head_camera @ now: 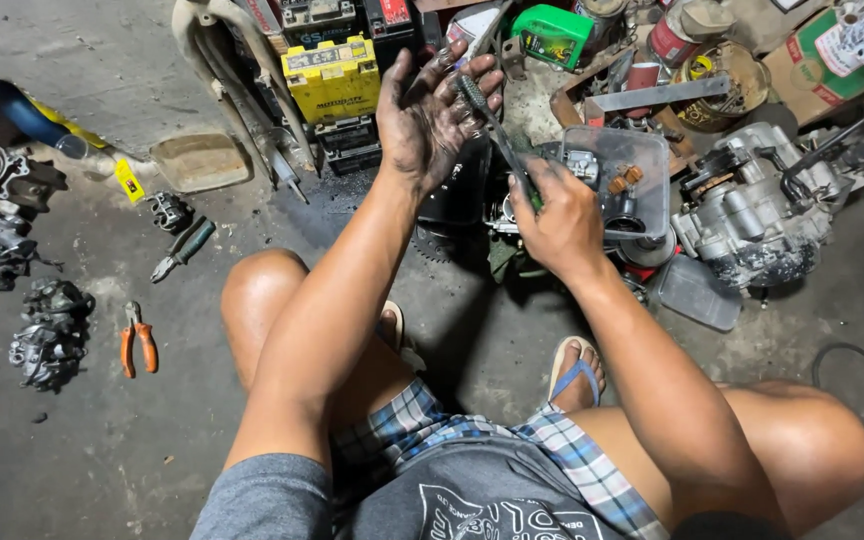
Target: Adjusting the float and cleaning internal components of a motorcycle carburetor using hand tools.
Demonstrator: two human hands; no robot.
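Note:
My left hand (439, 108) is raised with its greasy palm up and fingers spread, holding nothing. My right hand (559, 218) grips the green handle of a toothbrush (497, 135). The brush slants up to the left, and its bristle head rests against the left hand's fingers. Just beyond my right hand stands a clear plastic container (624, 180) with small metal and orange parts inside. Dark engine pieces lie under both hands, partly hidden by them.
A grey engine block (752, 210) sits at the right. A yellow battery (332, 78) and dark batteries stand ahead, by a green bottle (550, 35). Orange-handled pliers (138, 340), dark-handled pliers (182, 250) and greasy metal castings (47, 330) lie on the concrete at left.

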